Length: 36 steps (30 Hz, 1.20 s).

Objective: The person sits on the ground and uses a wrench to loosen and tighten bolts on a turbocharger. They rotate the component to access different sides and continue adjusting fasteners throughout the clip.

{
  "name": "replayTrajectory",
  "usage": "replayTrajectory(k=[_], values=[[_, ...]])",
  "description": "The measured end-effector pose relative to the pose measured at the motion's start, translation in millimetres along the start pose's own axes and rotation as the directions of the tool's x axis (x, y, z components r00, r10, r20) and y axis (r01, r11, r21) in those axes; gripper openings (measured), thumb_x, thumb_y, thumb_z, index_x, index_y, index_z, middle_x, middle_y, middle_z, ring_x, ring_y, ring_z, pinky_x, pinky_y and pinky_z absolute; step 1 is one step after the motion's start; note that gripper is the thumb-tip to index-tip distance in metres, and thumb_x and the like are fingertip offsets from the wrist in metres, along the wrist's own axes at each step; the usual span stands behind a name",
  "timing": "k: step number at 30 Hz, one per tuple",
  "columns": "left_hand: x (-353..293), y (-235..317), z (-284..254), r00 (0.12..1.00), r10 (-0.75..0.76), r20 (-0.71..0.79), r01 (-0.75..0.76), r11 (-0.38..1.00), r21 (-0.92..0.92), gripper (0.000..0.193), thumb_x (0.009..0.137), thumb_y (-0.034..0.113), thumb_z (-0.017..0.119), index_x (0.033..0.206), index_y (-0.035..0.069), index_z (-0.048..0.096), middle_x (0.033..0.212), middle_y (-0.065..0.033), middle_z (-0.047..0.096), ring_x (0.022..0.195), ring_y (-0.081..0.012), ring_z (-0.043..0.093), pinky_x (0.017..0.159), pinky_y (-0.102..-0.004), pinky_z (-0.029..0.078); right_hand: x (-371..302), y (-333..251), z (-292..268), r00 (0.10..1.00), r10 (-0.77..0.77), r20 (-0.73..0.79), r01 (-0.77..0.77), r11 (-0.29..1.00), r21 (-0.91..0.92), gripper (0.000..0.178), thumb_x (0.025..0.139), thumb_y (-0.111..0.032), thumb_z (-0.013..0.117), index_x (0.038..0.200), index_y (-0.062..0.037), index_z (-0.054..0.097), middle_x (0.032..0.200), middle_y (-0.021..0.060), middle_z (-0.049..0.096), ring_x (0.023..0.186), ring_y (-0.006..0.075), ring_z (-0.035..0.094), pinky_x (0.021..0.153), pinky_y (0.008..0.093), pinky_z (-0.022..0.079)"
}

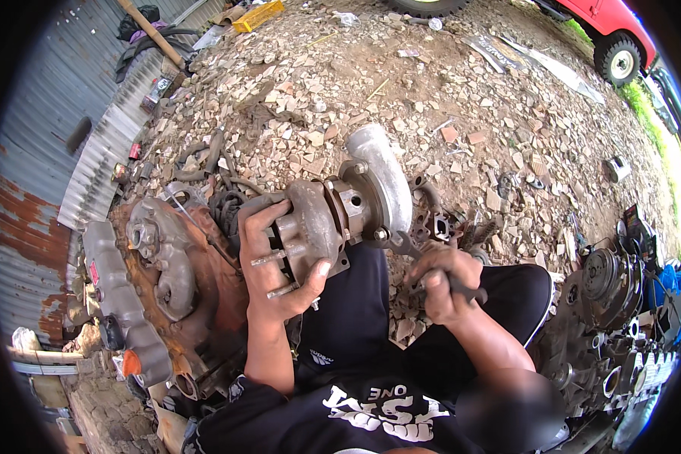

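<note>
Head view: hands [268, 281] clamp turbocharger [349, 208] (left) and wrench [408, 246] (right); engine parts [125, 299] line edges; rubble [469, 166] ahead.

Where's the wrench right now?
In the head view, the wrench is just right of centre, gripped in the right hand, its upper end close by a bolt on the turbocharger held in the left hand.
</note>
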<state>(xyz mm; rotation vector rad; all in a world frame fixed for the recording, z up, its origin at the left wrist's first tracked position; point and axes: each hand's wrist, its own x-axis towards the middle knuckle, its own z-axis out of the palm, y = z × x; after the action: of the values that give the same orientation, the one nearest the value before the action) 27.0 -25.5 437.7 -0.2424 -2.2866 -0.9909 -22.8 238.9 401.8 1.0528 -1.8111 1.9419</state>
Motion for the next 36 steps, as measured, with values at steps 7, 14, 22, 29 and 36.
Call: replayTrajectory(k=[7,14,22,29,36], values=[[-4,-3,2,0.993,-0.119,-0.012,0.117,0.989,-0.093,0.080,0.070,0.038,0.082,0.132,-0.005,0.052,0.122,-0.0232,0.053,0.111,-0.0378,0.056,0.098,-0.0484,0.047,-6,9,7,0.961,-0.169,0.220,0.225,0.938,-0.262,0.015,0.083,0.001,0.074,0.097,-0.0018,0.071,0.090,0.0104,0.075,0.076,0.0281,0.074,0.069,0.0373,0.060],[2,0,0,0.999,0.028,-0.015,-0.028,1.000,0.001,0.077,0.071,0.036,0.082,0.130,-0.004,0.053,0.121,-0.0228,0.053,0.110,-0.0377,0.056,0.097,-0.0484,0.047,-3,9,28,0.978,-0.180,0.104,0.205,0.924,-0.323,0.020,0.082,0.005,0.073,0.100,-0.0014,0.070,0.091,0.0112,0.075,0.079,0.0283,0.074,0.070,0.0364,0.059],[2,-2,3,0.999,-0.034,-0.041,0.033,0.999,-0.024,0.077,0.070,0.037,0.082,0.130,-0.002,0.054,0.119,-0.0225,0.055,0.107,-0.0378,0.056,0.094,-0.0480,0.048,41,-27,11,0.933,0.348,0.090,-0.336,0.934,-0.121,0.024,0.104,-0.012,0.058,0.087,0.0040,0.064,0.069,0.0106,0.066,0.056,0.0229,0.062,0.057,0.0350,0.050],[5,11,6,0.995,0.096,0.001,-0.096,0.994,0.048,0.076,0.069,0.037,0.083,0.130,0.000,0.055,0.118,-0.0218,0.055,0.103,-0.0379,0.059,0.090,-0.0476,0.049,37,-18,-5,0.682,0.731,0.018,-0.630,0.574,0.524,0.030,0.103,-0.025,0.052,0.085,-0.0009,0.057,0.069,0.0048,0.049,0.052,0.0119,0.044,0.046,0.0317,0.036],[7,19,5,0.989,0.142,0.032,-0.144,0.988,0.058,0.075,0.069,0.033,0.084,0.130,-0.001,0.056,0.120,-0.0211,0.057,0.105,-0.0384,0.058,0.089,-0.0487,0.050,8,-3,-17,0.996,-0.085,-0.009,0.085,0.996,-0.024,0.036,0.100,-0.022,0.048,0.079,0.0024,0.062,0.066,0.0123,0.066,0.050,0.0209,0.062,0.051,0.0315,0.051]])
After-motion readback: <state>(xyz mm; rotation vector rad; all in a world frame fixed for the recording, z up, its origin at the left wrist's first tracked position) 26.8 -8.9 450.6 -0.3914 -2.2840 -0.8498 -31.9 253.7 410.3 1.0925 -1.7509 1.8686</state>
